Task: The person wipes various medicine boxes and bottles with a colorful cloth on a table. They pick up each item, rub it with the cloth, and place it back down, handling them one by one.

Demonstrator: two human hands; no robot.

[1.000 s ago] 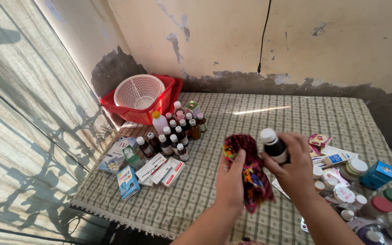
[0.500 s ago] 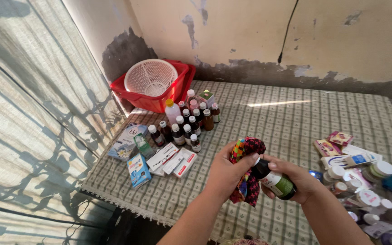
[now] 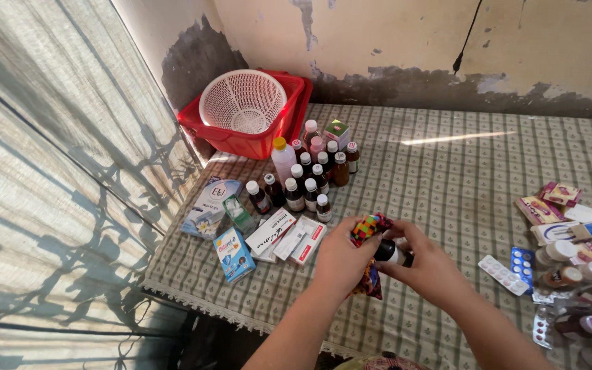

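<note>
My left hand (image 3: 340, 259) grips a many-coloured cloth (image 3: 368, 227) and presses it against a dark medicine bottle (image 3: 390, 251). My right hand (image 3: 432, 267) is wrapped around that bottle from the right, so most of it is hidden; the bottle lies tilted with its top toward the cloth. Both hands are held just above the checked green tablecloth (image 3: 440, 171), near the table's front edge.
A cluster of small brown bottles (image 3: 310, 181) stands left of my hands, with flat medicine boxes (image 3: 289, 240) in front of it. A red tub (image 3: 272, 140) holding a white basket (image 3: 241, 103) sits in the far left corner. Jars, boxes and blister packs (image 3: 515, 267) crowd the right side.
The bottle went from upright in my right hand to tilted, its top pushed into the cloth. My hands lowered toward the table and my view shifted left and down.
</note>
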